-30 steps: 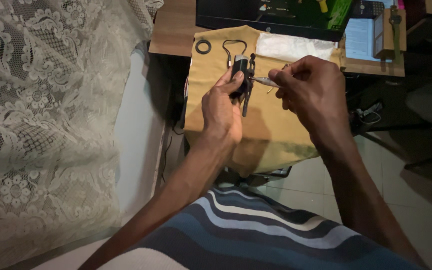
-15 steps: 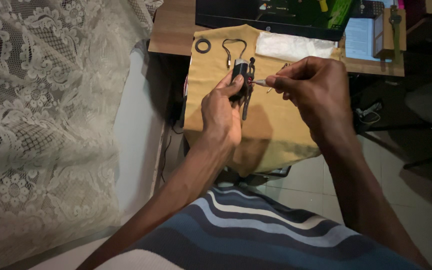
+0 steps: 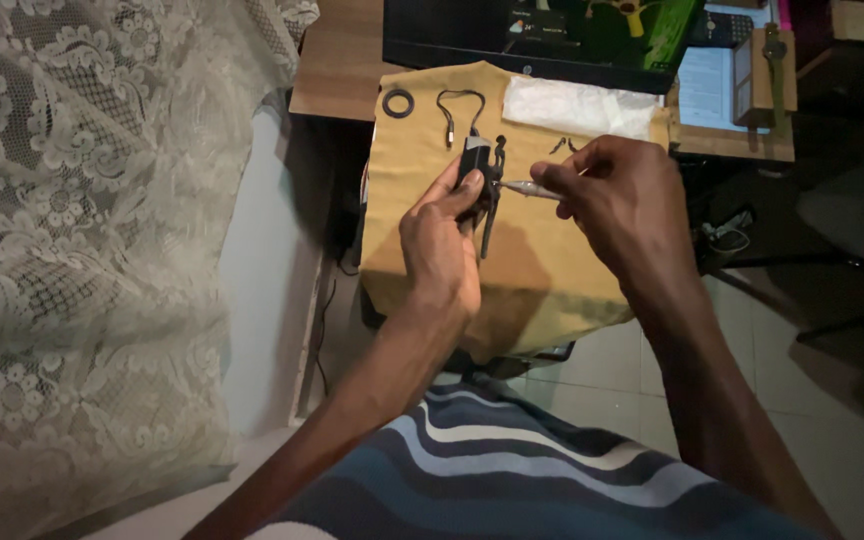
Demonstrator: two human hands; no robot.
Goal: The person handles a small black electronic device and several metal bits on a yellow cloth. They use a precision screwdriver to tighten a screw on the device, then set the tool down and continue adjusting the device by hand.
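Two hands work on one small black device (image 3: 474,165), held above the mustard cloth (image 3: 422,240). The left hand (image 3: 440,240) is closed around the device; the right hand (image 3: 622,195) pinches a thin metal tool (image 3: 530,188), its tip touching the device's side. Beyond the device, on the cloth, lie a black ring (image 3: 398,102), a short cable (image 3: 457,105) and a white plastic bag (image 3: 577,105). The work seems midway: the parts are still out.

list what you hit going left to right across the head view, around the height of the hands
lace curtain → left hand → small black device → thin metal tool → right hand → dark cable on the floor
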